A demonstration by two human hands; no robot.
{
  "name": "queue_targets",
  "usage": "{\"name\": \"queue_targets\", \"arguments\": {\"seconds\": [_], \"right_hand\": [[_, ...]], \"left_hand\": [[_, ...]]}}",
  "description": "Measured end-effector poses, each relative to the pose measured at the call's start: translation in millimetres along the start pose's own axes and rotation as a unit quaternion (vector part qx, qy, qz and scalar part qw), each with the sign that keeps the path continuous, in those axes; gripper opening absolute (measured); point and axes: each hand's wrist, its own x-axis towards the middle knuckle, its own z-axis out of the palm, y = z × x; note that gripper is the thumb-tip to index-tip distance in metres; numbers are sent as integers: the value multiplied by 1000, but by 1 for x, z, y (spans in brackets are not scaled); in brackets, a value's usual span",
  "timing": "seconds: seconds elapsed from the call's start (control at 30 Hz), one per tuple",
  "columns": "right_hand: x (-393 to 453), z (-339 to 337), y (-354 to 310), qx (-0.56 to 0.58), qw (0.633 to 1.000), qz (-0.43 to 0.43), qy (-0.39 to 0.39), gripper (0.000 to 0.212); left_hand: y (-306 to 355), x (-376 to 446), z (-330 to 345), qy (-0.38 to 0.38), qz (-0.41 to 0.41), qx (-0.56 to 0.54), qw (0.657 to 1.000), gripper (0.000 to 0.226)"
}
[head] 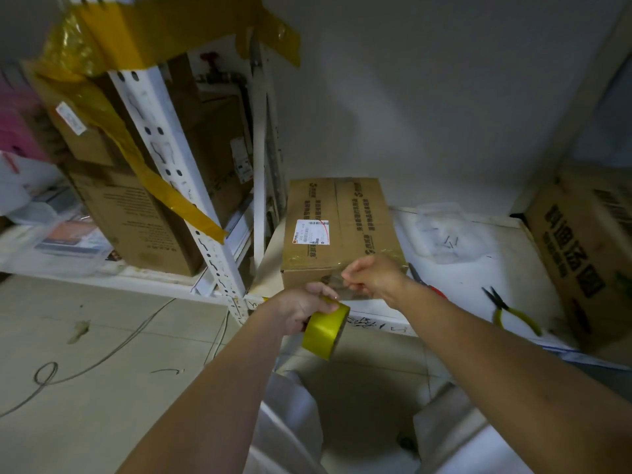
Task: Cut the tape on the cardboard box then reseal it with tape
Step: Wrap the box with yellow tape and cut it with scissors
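cardboard box (337, 230) long axis running away, left hand (301, 309) gripping tape roll (326, 331)

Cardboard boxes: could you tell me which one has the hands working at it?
The flat box with the white label, lying alone on the white table; the others stand apart.

I'm seeing the cardboard box (337, 230) sitting on the worktop (478, 268), shelf rack (191, 200) standing to its left. Pliers (509, 311) are lying right of it, second carton (588, 248) sitting at far right. Tape roll (326, 331) is hanging in front of the box, off the worktop edge.
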Motion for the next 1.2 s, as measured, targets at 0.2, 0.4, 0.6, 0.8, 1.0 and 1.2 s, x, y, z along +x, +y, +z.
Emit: {"name": "queue_targets", "arguments": {"seconds": [0.2,0.4,0.6,0.8,1.0,1.2], "right_hand": [[-5,-33,-5,-124,982,-128,68,18],[2,-68,-12,-183,950,-159,199,23],[11,-100,-15,-274,933,-175,156,15],[29,-104,-23,-346,909,-178,148,26],[45,-103,-18,-385,906,-147,95,21],[59,-99,-4,-387,912,-114,74,13]], "left_hand": [[21,2,37,-14,16,-72,997,41],[46,7,81,-14,63,-91,994,42],[44,24,95,-2,45,-82,996,31],[48,38,107,-23,-72,-84,994,32],[35,51,108,-7,-109,-108,988,38],[35,58,115,-2,-128,-104,986,46]]}}
